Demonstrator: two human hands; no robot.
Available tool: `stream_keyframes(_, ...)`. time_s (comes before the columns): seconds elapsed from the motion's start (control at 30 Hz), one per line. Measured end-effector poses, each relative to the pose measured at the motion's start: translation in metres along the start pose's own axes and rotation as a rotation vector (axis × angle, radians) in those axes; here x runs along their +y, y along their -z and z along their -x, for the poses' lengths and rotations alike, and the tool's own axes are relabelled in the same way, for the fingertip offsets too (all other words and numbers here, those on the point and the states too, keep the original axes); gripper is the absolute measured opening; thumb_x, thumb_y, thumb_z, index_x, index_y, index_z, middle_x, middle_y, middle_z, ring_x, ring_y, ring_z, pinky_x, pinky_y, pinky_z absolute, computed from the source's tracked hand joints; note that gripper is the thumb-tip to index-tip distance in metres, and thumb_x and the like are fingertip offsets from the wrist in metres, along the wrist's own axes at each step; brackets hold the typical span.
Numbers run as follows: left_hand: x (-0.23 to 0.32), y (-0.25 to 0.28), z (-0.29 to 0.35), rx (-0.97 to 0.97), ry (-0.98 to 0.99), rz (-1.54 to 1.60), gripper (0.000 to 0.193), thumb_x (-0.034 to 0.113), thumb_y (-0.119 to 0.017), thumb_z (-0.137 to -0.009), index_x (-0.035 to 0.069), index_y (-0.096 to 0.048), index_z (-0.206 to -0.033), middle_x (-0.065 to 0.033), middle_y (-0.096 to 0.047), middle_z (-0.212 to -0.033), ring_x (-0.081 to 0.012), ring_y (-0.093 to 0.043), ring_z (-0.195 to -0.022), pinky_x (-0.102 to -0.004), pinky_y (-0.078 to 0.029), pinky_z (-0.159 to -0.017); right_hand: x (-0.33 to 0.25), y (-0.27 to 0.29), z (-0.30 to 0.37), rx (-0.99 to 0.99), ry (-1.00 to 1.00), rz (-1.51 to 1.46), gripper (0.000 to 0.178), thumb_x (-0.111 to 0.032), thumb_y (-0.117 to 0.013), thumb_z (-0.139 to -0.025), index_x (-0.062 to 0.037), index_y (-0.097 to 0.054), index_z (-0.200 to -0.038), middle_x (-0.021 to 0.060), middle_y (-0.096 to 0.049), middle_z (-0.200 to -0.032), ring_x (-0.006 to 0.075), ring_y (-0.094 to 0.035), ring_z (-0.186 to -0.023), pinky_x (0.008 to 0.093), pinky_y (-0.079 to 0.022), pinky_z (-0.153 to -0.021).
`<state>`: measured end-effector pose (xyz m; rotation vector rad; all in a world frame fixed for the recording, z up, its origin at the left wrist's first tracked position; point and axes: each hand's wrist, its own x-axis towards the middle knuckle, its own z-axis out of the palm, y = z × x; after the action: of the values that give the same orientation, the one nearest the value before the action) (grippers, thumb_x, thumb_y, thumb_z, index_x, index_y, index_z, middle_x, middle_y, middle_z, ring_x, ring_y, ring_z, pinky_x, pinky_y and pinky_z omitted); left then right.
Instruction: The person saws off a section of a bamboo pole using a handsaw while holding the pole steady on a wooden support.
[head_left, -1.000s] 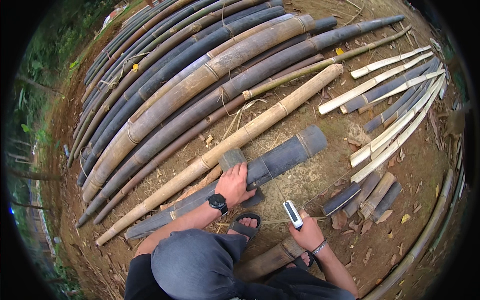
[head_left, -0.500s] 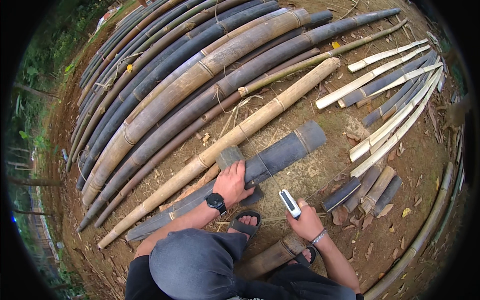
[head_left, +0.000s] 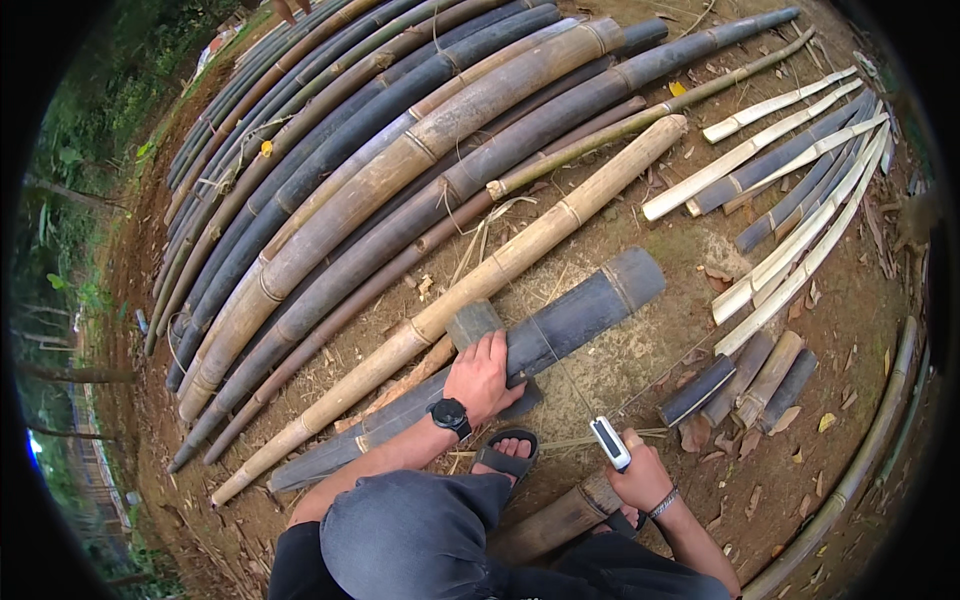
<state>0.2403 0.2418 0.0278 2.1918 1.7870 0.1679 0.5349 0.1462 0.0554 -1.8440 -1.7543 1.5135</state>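
A dark bamboo pole lies slantwise in front of me, resting across a short piece of bamboo that sticks out on both sides of it. My left hand, with a black watch at the wrist, grips the pole from above, fingers over its top. My right hand is closed round the white handle of a hand saw. Seen nearly edge-on, the saw's thin blade runs up and left from the handle and crosses the pole just right of my left hand.
A pale bamboo pole lies beyond the work, with a large row of long bamboo poles behind it. Split strips lie at right, near several short cut pieces. Another short bamboo log lies between my sandalled feet.
My right hand has drawn the saw back toward me and slightly right. My left hand stays on the pole. The whole view has shifted a little.
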Motion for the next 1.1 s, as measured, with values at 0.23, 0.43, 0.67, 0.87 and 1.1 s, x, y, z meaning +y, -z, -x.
stream_keyframes(0.23,-0.009,-0.004,-0.001,-0.041,0.027,0.007,0.089,0.038,-0.084,-0.070,-0.005,-0.043,-0.137,-0.0237,-0.058,-0.128,-0.0395,-0.061,-0.113,-0.0428,-0.053,-0.095,-0.034,-0.002,-0.049,-0.009,-0.011,0.087,0.034,-0.012,-0.065,-0.083,0.0002,-0.050,-0.110,0.0319,-0.066,-0.083,0.0504,-0.065,-0.085,0.0566,-0.052,-0.074)
stream_keyframes(0.43,0.001,-0.003,-0.001,-0.030,0.014,0.003,0.087,0.037,-0.083,-0.070,-0.005,-0.044,-0.136,-0.0227,-0.060,-0.122,-0.0390,-0.062,-0.110,-0.0432,-0.053,-0.094,0.003,0.001,-0.004,0.000,0.028,0.059,0.035,-0.012,-0.065,-0.082,-0.0006,-0.051,-0.112,0.0317,-0.066,-0.081,0.0504,-0.065,-0.085,0.0558,-0.053,-0.075)
stream_keyframes(0.67,-0.007,-0.007,0.001,-0.026,0.005,0.007,0.088,0.038,-0.084,-0.070,-0.005,-0.044,-0.135,-0.0230,-0.060,-0.122,-0.0383,-0.062,-0.111,-0.0429,-0.053,-0.094,-0.030,-0.002,-0.046,-0.047,-0.076,0.066,0.029,-0.012,-0.065,-0.082,-0.0029,-0.055,-0.108,0.0311,-0.066,-0.087,0.0500,-0.065,-0.088,0.0558,-0.053,-0.077)
stream_keyframes(0.87,-0.002,-0.005,-0.004,-0.048,-0.004,0.006,0.089,0.038,-0.084,-0.071,-0.006,-0.043,-0.136,-0.0239,-0.059,-0.124,-0.0376,-0.062,-0.111,-0.0424,-0.052,-0.095,0.007,-0.003,-0.001,-0.016,0.036,0.071,0.031,-0.011,-0.064,-0.083,-0.0021,-0.053,-0.110,0.0317,-0.066,-0.085,0.0504,-0.065,-0.086,0.0546,-0.054,-0.076)
stream_keyframes(1.1,-0.005,-0.006,0.000,-0.031,0.013,-0.037,0.091,0.040,-0.084,-0.070,-0.005,-0.042,-0.138,-0.0238,-0.060,-0.124,-0.0380,-0.065,-0.105,-0.0433,-0.055,-0.089,-0.036,0.000,-0.056,-0.067,-0.069,0.071,0.032,-0.012,-0.065,-0.082,-0.0014,-0.052,-0.109,0.0310,-0.067,-0.085,0.0500,-0.066,-0.086,0.0542,-0.054,-0.077)
